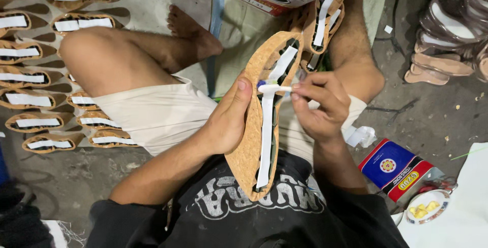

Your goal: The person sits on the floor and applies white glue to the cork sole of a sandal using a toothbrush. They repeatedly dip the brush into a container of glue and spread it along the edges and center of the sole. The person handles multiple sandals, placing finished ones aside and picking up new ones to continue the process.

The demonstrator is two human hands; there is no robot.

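Cork sole (254,126) held upright over the lap, white strip (266,136) being fitted.

Sole gripped at its edge by the left hand (226,121), thumb pressed on top; strip end pinched by the right hand (317,105); sole judged light, stiff, crumbly at edges; strip thin, limp; finished soles (35,80) laid left; box (396,169) and dish (427,206) right; nothing obstructs.

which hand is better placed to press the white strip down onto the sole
Right, probably. The right hand already pinches the short white strip at its end, fingertips over the sole. The left hand grips the sole's edge, thumb on the rim, steadying it, so it looks less free.
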